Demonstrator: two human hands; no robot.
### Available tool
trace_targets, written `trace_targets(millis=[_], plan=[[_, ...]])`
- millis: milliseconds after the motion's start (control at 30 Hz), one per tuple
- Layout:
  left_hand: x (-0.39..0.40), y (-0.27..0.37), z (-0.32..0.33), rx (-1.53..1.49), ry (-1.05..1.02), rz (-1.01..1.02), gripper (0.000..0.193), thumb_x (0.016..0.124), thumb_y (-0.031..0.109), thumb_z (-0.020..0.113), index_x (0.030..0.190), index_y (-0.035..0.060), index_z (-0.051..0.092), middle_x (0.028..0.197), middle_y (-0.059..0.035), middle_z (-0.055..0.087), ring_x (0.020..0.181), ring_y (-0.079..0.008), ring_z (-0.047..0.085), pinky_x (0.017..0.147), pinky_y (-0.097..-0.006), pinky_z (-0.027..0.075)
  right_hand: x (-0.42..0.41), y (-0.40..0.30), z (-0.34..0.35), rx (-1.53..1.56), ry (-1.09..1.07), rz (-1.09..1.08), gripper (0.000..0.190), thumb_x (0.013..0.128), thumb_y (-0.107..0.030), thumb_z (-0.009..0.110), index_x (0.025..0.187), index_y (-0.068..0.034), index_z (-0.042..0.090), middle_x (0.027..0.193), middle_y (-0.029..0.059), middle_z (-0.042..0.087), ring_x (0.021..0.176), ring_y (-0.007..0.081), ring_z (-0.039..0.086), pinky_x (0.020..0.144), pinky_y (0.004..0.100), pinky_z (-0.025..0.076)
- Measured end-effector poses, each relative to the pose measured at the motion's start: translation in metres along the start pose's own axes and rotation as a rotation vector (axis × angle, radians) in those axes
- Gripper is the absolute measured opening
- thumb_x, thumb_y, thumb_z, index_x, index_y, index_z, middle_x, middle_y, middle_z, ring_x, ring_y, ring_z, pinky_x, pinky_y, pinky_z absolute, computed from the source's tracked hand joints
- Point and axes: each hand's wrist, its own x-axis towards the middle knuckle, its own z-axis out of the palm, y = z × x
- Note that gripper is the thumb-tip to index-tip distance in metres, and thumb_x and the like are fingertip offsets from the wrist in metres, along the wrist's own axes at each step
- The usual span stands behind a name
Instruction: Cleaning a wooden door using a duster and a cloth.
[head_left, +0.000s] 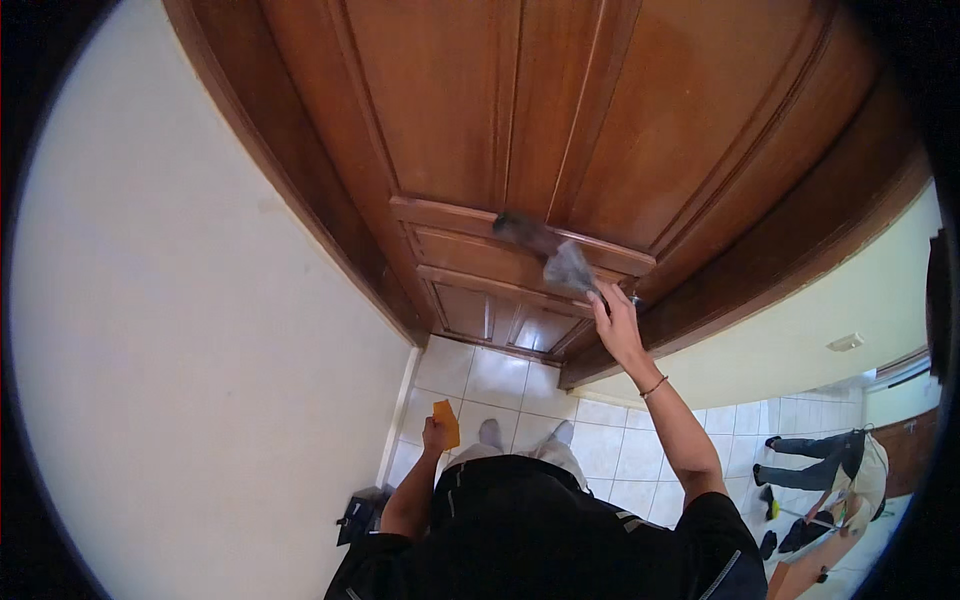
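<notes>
My right hand (616, 319) is raised in front of a brown panelled wooden door (450, 150), shut on the handle end of a duster (568, 266). Its grey part is blurred, and a dark, fluffy-looking end lies across the door's middle rail. Low on the left, my left hand (433, 436) grips a flat orange-yellow cloth (446, 424) beside my leg. The metal door handle (635, 300) shows just right of my right hand. Whether the duster touches the wood, I cannot tell.
Pale walls (187, 300) flank the wooden door frame (600, 375). White floor tiles (495, 379) lie under my feet. A black box-like object (360, 517) stands by the left wall. At far right, another person (832, 465) bends near dark shoes (768, 545) and a wooden piece of furniture (814, 566).
</notes>
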Motion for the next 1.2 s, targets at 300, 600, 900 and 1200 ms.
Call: trace_targets(millis=[300,600,900,1200], plan=[[-0.010,-0.019,-0.006,-0.089,-0.025,-0.144,0.030,0.100,0.030,0.048,0.114,0.0036,0.055,0.101,-0.0239,0.069,0.099,-0.0404,0.068,0.081,-0.0482,0.054,0.014,-0.005,0.048,-0.024,-0.025,-0.065,0.025,0.094,-0.007,0.057,0.117,0.002,0.063,0.096,0.0247,0.061,0.092,0.0437,0.061,0.080,0.0441,0.050],[-0.022,-0.032,-0.017,-0.119,0.204,-0.080,0.032,0.098,0.030,0.050,0.113,0.0022,0.055,0.107,-0.0230,0.069,0.101,-0.0410,0.067,0.084,-0.0497,0.053,0.059,-0.037,0.110,0.097,0.050,-0.182,0.025,0.096,-0.011,0.057,0.116,0.002,0.064,0.103,0.0247,0.065,0.097,0.0425,0.063,0.085,0.0415,0.050],[-0.039,-0.018,0.023,-0.117,0.269,-0.137,0.023,0.097,0.025,0.052,0.106,0.0042,0.056,0.095,-0.0152,0.066,0.087,-0.0298,0.063,0.080,-0.0445,0.052,0.103,-0.041,0.143,-0.039,-0.083,-0.162,0.025,0.097,-0.012,0.056,0.116,0.002,0.064,0.104,0.0254,0.065,0.098,0.0419,0.064,0.085,0.0423,0.050],[-0.052,-0.009,0.002,-0.141,0.272,-0.343,0.026,0.100,0.027,0.049,0.108,0.0033,0.056,0.102,-0.0190,0.067,0.097,-0.0312,0.066,0.082,-0.0438,0.053,0.114,-0.092,0.170,-0.131,-0.151,-0.117,0.026,0.095,-0.019,0.057,0.112,-0.001,0.065,0.090,0.0285,0.067,0.086,0.0481,0.064,0.075,0.0518,0.051]])
